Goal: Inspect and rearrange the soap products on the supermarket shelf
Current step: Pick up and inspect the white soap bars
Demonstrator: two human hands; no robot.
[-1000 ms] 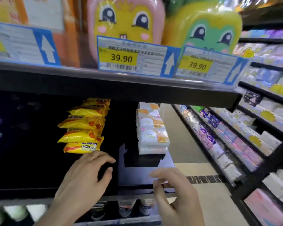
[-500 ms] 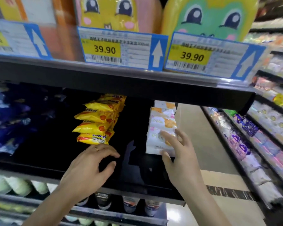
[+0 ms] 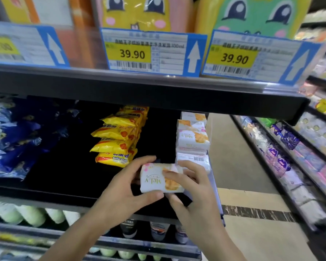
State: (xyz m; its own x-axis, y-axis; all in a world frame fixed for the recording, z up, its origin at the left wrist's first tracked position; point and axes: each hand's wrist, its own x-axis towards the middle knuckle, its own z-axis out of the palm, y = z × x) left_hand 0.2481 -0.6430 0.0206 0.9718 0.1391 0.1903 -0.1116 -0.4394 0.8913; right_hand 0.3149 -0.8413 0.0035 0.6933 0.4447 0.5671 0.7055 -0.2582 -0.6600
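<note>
A white soap bar [image 3: 154, 180] with orange print and upside-down lettering is held in front of the dark shelf [image 3: 64, 189] by both hands. My left hand [image 3: 124, 191] grips its left end, thumb under it and fingers over the top. My right hand [image 3: 192, 191] holds its right half, index finger across the front. Behind stands a stack of the same white soap bars [image 3: 193, 140] at the shelf's right end. To the left of that stack lies a pile of yellow sulfur soap packs [image 3: 119, 140].
Blue patterned packs [image 3: 9, 140] fill the shelf's left. Price tags [image 3: 149, 51] hang on the upper shelf edge under cartoon-faced bottles [image 3: 252, 14]. Pale green bottles [image 3: 30, 213] and dark tubes [image 3: 156, 230] sit on the lower shelf. An aisle floor [image 3: 248, 204] and another product rack [image 3: 290, 157] lie right.
My right hand reached to the white stack and has drawn one bar off it toward me. My left hand moved right and closed on the bar's left end. The view shifted left.
</note>
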